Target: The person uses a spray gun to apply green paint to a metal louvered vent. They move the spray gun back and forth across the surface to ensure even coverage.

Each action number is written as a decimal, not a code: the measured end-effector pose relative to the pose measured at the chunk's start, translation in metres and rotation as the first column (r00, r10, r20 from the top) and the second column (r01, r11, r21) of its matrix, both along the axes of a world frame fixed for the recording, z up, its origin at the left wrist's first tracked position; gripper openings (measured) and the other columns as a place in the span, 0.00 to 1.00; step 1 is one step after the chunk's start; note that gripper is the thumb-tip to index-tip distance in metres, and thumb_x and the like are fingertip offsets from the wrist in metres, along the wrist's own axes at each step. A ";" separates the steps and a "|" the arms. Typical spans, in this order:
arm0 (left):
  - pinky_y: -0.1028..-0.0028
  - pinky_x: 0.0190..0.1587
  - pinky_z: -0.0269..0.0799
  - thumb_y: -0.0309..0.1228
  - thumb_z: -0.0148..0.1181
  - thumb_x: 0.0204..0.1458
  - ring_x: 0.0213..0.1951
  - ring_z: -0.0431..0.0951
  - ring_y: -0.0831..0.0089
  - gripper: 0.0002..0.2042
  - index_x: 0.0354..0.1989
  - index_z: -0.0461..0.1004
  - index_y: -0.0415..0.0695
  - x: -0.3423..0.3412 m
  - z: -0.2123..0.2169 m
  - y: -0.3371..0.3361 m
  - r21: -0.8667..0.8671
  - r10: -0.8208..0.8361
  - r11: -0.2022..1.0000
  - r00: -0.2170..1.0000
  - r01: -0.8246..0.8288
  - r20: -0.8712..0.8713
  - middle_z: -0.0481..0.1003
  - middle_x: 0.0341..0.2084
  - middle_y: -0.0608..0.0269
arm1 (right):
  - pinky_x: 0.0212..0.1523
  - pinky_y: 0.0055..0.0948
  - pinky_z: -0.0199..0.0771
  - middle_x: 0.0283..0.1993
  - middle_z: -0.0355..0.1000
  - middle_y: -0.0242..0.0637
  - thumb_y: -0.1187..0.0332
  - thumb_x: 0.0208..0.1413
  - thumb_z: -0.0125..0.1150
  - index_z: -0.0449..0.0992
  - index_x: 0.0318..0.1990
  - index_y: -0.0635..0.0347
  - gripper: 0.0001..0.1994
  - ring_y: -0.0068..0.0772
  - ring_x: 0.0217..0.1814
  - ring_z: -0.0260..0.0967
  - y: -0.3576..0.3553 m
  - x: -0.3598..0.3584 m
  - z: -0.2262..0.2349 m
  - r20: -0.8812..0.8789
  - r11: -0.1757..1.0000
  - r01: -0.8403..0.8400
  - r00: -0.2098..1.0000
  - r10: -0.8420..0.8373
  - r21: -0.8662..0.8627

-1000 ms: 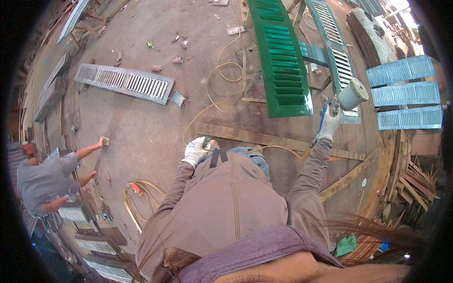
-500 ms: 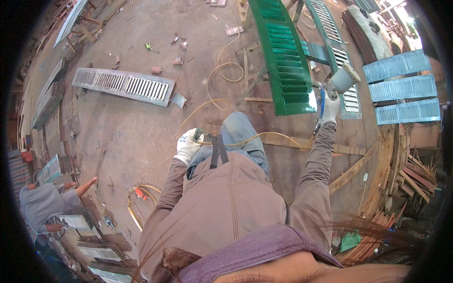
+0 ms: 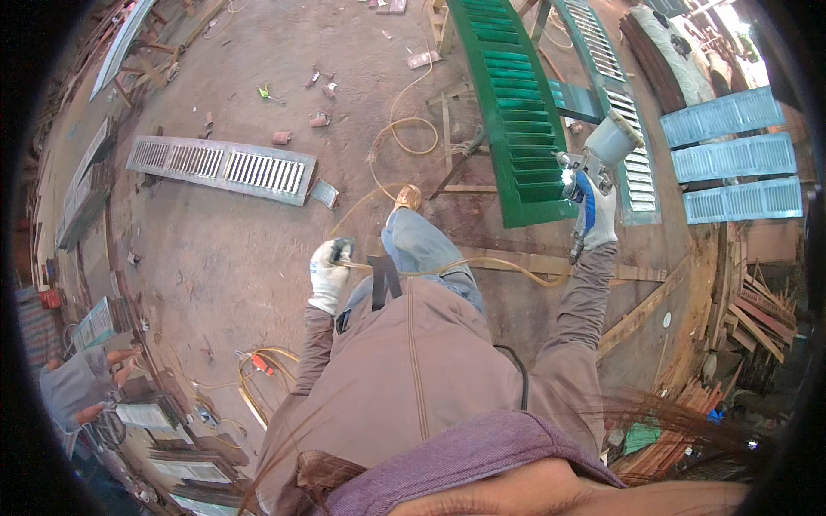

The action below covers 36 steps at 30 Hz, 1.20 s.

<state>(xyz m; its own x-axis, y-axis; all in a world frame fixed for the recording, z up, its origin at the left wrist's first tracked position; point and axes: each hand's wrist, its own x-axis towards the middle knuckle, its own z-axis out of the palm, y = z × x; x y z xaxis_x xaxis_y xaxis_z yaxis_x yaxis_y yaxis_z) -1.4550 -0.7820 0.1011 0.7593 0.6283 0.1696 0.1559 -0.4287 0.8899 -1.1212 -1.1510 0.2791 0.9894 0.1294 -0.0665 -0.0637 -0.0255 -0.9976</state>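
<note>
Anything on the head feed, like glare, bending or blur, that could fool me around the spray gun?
Head view, upper right: daylight glare burns to white; head view, centre: the green shutter looks bowed by the fisheye, its far slats brighter than its near ones; head view: the spray gun reads clearly; head view, lower right: loose hair streaks across, looking soft.

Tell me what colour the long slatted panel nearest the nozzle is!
The panel is green, clearest in head view.
</note>
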 end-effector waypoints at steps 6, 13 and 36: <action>0.67 0.39 0.69 0.21 0.67 0.46 0.34 0.76 0.63 0.08 0.35 0.77 0.43 0.048 0.023 0.060 0.306 0.033 0.950 0.992 -0.068 0.119 0.75 0.29 0.60 | 0.24 0.20 0.69 0.31 0.73 0.29 0.68 0.57 0.65 0.75 0.46 0.61 0.12 0.17 0.25 0.69 -0.015 0.044 -0.013 0.068 0.949 0.215 0.977 -0.204 -0.230; 0.62 0.46 0.66 0.32 0.67 0.41 0.33 0.75 0.64 0.08 0.31 0.77 0.51 0.134 0.058 0.084 0.630 -0.335 0.685 0.926 0.366 -0.174 0.74 0.23 0.66 | 0.25 0.19 0.67 0.32 0.73 0.26 0.67 0.58 0.65 0.74 0.52 0.61 0.16 0.15 0.25 0.67 -0.013 0.056 -0.003 0.164 0.879 0.440 0.896 -0.414 -0.186; 0.64 0.30 0.69 0.31 0.67 0.40 0.26 0.75 0.60 0.06 0.28 0.77 0.46 0.290 0.102 0.079 0.330 -0.612 0.704 0.773 0.629 -0.168 0.73 0.20 0.61 | 0.30 0.18 0.69 0.34 0.74 0.28 0.72 0.60 0.61 0.75 0.51 0.61 0.13 0.15 0.29 0.69 0.039 0.101 0.040 -0.104 0.924 0.114 0.981 -0.162 -0.364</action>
<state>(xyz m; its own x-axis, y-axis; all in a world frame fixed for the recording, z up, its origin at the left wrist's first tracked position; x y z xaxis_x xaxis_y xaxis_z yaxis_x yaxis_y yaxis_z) -1.1654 -0.7033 0.2035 0.9679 -0.0835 0.2372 -0.2235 -0.7179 0.6592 -1.0203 -1.1117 0.3187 0.9753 -0.0632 -0.2117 -0.2201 -0.3578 -0.9075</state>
